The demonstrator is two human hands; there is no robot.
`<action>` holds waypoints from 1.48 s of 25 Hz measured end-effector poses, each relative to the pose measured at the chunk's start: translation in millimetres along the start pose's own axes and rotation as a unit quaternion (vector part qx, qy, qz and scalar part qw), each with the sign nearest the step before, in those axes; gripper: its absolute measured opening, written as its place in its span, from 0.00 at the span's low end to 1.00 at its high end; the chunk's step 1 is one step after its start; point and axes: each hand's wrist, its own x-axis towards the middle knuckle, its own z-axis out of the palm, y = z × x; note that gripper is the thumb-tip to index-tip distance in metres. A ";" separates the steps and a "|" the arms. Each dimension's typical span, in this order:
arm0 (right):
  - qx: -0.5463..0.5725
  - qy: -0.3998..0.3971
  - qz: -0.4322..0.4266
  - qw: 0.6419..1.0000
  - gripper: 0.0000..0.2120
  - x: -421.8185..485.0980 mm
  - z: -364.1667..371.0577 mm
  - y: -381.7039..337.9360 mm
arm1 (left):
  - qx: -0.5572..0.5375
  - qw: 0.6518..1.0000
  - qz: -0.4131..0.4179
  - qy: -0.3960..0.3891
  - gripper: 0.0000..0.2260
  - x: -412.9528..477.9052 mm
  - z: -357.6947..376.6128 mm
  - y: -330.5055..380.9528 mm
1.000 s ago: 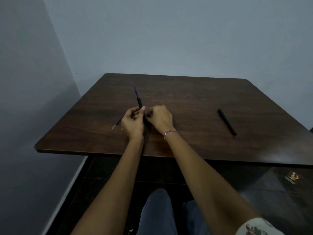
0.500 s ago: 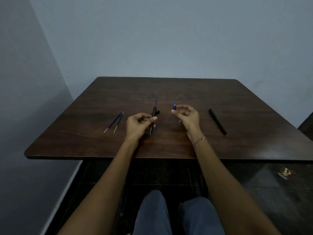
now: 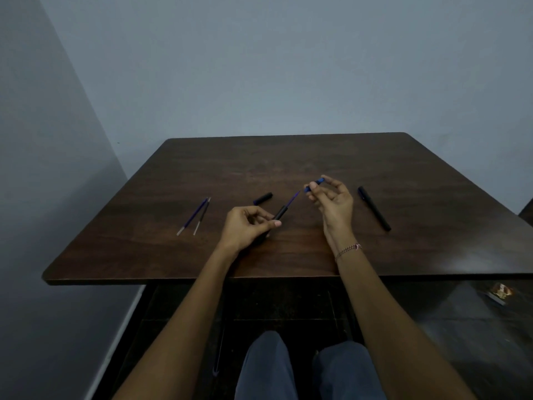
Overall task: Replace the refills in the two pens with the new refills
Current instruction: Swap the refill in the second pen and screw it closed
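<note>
Above the table (image 3: 288, 157), the left hand (image 3: 245, 226) grips the pen barrel (image 3: 281, 212), refill (image 3: 292, 199) protruding, and the right hand (image 3: 336, 203) pinches the blue tip (image 3: 314, 184), which may drop if that pinch loosens.

Your view is dim and bluish, lit softly and evenly, with only faint, diffuse shadows. A pale sheen lies on the table (image 3: 450, 259) near its front right edge. The floor (image 3: 467, 330) below is almost black. Wide-angle stretch broadens your forearms (image 3: 176, 327) toward the bottom. Fine detail is soft: the refills (image 3: 193, 216) look slightly smeared.
</note>
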 end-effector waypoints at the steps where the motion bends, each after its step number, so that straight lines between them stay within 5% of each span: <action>1: 0.011 0.006 -0.006 1.000 0.14 -0.1 0.8 -0.4 | 0.005 1.000 0.002 -0.003 0.06 0.1 -0.6 -0.6; 17: -0.068 -0.051 -0.013 0.996 0.13 -4.1 5.2 1.4 | 0.031 0.999 0.005 -0.006 0.06 3.1 -2.1 -1.6; 23: -0.102 -0.178 0.022 0.979 0.15 -10.5 7.9 0.8 | 0.010 1.000 0.002 -0.004 0.06 2.0 -3.1 -3.0; 37: -0.133 -0.191 -0.006 0.973 0.13 -3.9 7.5 9.0 | -0.003 1.000 0.011 -0.009 0.05 1.3 -2.5 -1.7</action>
